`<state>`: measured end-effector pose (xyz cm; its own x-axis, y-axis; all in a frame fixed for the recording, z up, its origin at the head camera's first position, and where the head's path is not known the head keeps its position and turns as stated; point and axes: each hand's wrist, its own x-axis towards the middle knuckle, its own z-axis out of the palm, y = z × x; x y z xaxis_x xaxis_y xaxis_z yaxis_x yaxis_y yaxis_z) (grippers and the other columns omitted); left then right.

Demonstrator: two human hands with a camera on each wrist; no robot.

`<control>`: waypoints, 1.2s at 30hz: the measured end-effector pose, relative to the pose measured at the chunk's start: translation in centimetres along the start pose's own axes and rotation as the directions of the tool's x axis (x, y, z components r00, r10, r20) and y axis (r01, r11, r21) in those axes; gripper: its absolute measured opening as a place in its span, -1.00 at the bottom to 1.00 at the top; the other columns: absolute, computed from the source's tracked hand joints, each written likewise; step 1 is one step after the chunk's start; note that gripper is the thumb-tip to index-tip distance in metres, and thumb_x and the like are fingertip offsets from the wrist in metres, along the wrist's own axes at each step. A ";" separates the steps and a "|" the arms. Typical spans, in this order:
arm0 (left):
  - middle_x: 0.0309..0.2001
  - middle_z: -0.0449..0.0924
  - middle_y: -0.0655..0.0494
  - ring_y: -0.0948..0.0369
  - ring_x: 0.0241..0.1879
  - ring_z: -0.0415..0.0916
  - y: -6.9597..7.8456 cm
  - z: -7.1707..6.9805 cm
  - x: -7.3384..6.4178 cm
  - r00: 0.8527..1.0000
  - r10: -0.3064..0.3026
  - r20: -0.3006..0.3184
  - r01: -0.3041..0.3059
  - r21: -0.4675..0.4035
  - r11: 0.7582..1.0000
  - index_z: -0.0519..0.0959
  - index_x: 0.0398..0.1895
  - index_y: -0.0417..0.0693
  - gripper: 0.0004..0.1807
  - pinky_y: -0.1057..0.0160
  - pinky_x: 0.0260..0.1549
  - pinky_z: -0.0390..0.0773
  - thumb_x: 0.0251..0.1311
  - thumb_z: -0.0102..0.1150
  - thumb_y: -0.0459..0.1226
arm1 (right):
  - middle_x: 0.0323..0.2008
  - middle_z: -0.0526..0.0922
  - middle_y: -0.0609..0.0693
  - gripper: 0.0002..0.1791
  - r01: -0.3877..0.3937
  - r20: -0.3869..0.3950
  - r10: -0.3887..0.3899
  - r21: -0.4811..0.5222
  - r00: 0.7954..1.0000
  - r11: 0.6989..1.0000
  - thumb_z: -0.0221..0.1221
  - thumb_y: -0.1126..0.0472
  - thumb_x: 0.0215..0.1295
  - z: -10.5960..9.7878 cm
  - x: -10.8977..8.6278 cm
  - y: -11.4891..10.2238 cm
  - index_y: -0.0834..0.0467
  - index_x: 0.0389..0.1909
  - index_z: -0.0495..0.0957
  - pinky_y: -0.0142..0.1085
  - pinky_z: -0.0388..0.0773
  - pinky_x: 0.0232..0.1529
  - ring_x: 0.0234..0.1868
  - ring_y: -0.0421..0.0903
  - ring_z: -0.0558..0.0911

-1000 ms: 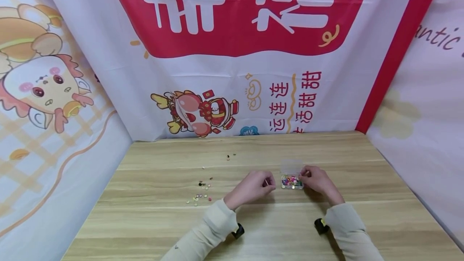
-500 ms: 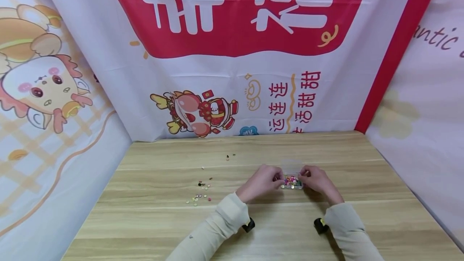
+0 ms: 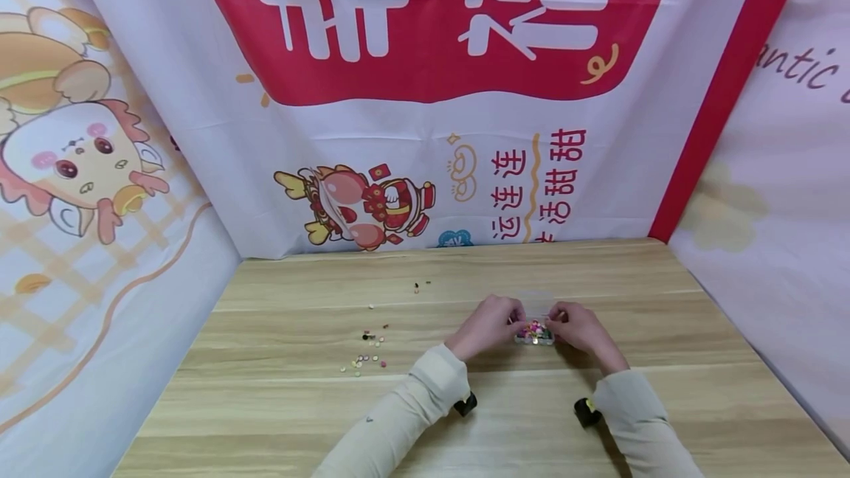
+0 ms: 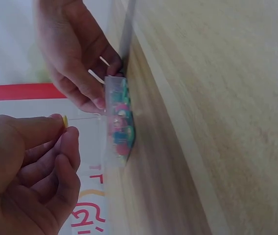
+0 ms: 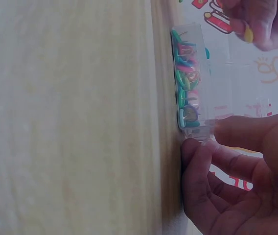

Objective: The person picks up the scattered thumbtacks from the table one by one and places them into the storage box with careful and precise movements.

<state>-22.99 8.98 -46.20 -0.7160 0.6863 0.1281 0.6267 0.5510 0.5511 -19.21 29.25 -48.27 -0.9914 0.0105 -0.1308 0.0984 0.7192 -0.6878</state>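
A small clear plastic box (image 3: 535,341) of colourful thumbtacks (image 5: 185,73) stands on the table with its lid (image 3: 533,304) raised at the back. My left hand (image 3: 488,323) is at the box's left side and pinches a yellow thumbtack (image 4: 65,121) between thumb and forefinger, above the box's rim. On the other side, my right hand (image 3: 579,326) grips the end of the box between its thumb and fingers, as the right wrist view shows. Thin metal pins show through the clear wall there.
Several loose thumbtacks (image 3: 383,364) and other tiny pieces lie scattered on the wooden table (image 3: 279,404) to the left. Two more small bits (image 3: 417,287) lie farther back. Printed cloths (image 3: 432,80) hang behind the table and along both sides.
My left hand has moved right and slightly away from me, from beside the box to its left edge, still pinching. My right hand has stayed at the box.
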 end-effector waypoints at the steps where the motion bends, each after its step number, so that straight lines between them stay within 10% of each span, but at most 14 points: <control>1: -0.44 0.65 0.23 0.45 -0.50 0.43 -0.1 0.1 0.1 1.000 -0.004 -0.001 0.004 0.005 1.000 0.68 -0.37 -0.07 -0.90 0.56 -0.46 0.44 0.29 0.27 -0.26 | -0.36 0.65 0.12 -0.84 -0.004 0.004 0.004 0.001 1.000 1.000 0.18 0.23 0.36 0.1 0.1 0.0 0.28 -0.24 0.56 -0.29 0.48 -0.38 -0.42 -0.10 0.57; 18: -0.49 0.61 0.26 0.42 -0.56 0.41 -1.6 0.3 -0.6 0.999 -0.024 -0.035 0.025 0.044 0.999 0.66 -0.40 -0.01 -0.84 0.52 -0.52 0.41 0.33 0.23 -0.19 | -0.34 0.65 0.11 -0.85 -0.017 0.007 0.017 -0.001 1.000 1.000 0.18 0.22 0.35 0.7 0.6 -0.2 0.26 -0.23 0.57 -0.30 0.48 -0.37 -0.41 -0.09 0.57; 36: -0.44 0.58 0.27 0.39 -0.45 0.45 -3.4 -5.6 -8.7 0.993 -0.114 0.001 0.114 0.049 0.992 0.61 -0.40 0.03 -0.89 0.45 -0.44 0.49 0.31 0.19 -0.28 | -0.30 0.66 0.14 -0.82 -0.036 0.020 0.036 -0.017 0.999 0.999 0.16 0.21 0.37 0.2 0.3 0.1 0.28 -0.19 0.56 -0.29 0.50 -0.33 -0.38 -0.08 0.59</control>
<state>-20.65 -1.50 -44.61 -0.7827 0.6191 0.0637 0.5551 0.6482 0.5213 -19.53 29.16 -48.50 -0.9852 0.0227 -0.1700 0.1324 0.7302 -0.6702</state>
